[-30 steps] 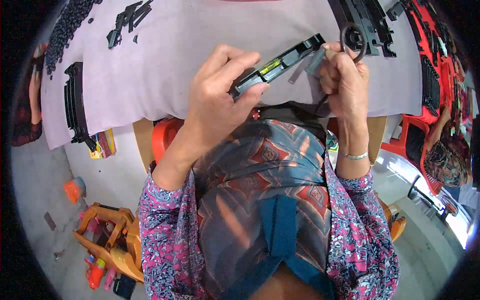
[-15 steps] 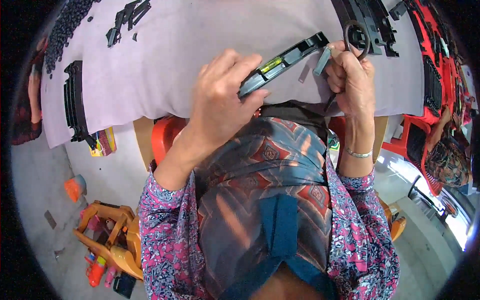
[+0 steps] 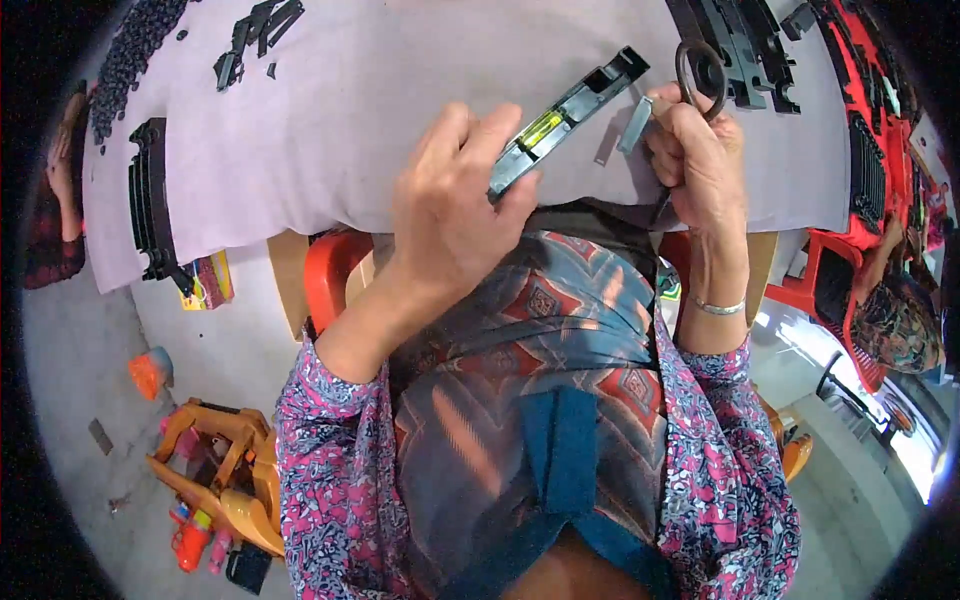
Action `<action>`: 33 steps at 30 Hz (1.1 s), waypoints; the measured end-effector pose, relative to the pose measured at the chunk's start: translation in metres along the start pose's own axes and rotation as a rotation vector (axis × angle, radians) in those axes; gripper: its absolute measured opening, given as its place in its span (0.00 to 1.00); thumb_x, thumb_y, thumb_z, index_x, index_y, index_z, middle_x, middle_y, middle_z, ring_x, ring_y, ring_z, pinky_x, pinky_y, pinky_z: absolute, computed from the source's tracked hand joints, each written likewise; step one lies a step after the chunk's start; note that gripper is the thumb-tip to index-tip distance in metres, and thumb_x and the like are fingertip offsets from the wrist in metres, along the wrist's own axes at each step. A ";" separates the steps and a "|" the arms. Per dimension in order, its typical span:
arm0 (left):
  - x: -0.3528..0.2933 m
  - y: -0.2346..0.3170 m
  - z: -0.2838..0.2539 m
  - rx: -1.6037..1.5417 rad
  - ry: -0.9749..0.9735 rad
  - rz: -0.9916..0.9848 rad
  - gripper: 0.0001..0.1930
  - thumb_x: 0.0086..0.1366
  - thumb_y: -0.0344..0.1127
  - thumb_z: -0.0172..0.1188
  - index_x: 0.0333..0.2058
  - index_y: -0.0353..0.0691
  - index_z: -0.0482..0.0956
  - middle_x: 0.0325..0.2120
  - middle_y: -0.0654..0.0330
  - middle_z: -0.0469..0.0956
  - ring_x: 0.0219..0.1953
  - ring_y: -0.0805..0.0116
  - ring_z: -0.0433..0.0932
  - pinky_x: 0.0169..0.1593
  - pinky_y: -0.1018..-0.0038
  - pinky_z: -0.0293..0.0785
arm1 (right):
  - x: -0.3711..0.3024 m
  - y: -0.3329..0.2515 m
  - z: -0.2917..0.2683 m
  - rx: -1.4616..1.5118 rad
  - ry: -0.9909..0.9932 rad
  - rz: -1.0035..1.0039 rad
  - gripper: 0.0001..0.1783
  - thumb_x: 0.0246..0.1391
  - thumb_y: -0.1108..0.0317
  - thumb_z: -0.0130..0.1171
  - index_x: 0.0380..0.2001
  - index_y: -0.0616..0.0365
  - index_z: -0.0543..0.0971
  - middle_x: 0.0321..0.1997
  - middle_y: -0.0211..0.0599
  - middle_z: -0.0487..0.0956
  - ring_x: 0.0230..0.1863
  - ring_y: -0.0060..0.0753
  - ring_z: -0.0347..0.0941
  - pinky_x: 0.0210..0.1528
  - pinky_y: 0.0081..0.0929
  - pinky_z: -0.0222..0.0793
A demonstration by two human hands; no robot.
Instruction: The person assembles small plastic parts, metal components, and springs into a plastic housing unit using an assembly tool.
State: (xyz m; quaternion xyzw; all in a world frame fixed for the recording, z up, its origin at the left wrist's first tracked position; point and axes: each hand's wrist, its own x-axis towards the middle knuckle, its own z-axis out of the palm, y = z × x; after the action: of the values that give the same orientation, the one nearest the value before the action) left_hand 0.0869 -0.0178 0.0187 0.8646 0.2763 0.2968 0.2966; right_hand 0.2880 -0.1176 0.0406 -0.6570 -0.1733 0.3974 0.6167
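My left hand (image 3: 455, 200) is closed round the near end of a black spirit level (image 3: 570, 118) with a yellow-green vial set in its frame. The level tilts up toward the far right, above the table. Pinched between my right thumb and forefinger is a small flat grey strip (image 3: 634, 125), a short gap away from the level. My right hand (image 3: 700, 150) also has a dark loop handle (image 3: 701, 80) round its fingers, apparently scissors. A dark tip shows below that palm; the rest is hidden by the hand.
A pale cloth-covered table (image 3: 330, 130) lies before me. It carries a heap of small black pieces (image 3: 130, 60), loose black parts (image 3: 255, 40), a stack of black level frames (image 3: 150, 200) and more frames (image 3: 740, 50). Other people sit at both sides, near red chairs (image 3: 830, 270).
My left hand has turned the level a little steeper and its far end has shifted left. My right hand, with the strip and loop handle, has moved slightly left.
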 end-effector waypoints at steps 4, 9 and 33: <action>0.000 0.002 -0.001 0.047 0.000 0.004 0.24 0.52 0.30 0.69 0.49 0.36 0.77 0.32 0.52 0.73 0.32 0.54 0.76 0.37 0.65 0.74 | 0.002 0.001 -0.004 -0.068 -0.009 0.012 0.08 0.55 0.70 0.55 0.35 0.61 0.81 0.18 0.16 0.67 0.16 0.08 0.55 0.17 0.14 0.47; -0.002 0.001 0.002 0.059 0.053 -0.026 0.24 0.53 0.30 0.69 0.50 0.37 0.77 0.33 0.52 0.73 0.34 0.53 0.76 0.38 0.63 0.74 | 0.000 0.001 -0.002 -0.106 -0.024 0.007 0.10 0.56 0.69 0.56 0.37 0.61 0.82 0.18 0.15 0.68 0.16 0.07 0.55 0.17 0.13 0.46; 0.006 0.003 -0.012 0.029 -0.088 -0.026 0.31 0.49 0.29 0.72 0.54 0.34 0.74 0.34 0.51 0.78 0.34 0.55 0.80 0.40 0.66 0.77 | -0.001 0.005 0.002 -0.064 -0.120 0.015 0.10 0.56 0.68 0.57 0.37 0.62 0.81 0.20 0.18 0.71 0.17 0.08 0.57 0.18 0.14 0.49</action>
State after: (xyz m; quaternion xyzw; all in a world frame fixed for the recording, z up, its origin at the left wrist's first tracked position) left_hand 0.0833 -0.0115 0.0308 0.8775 0.2783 0.2506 0.2996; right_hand 0.2846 -0.1184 0.0362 -0.6525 -0.2177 0.4351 0.5810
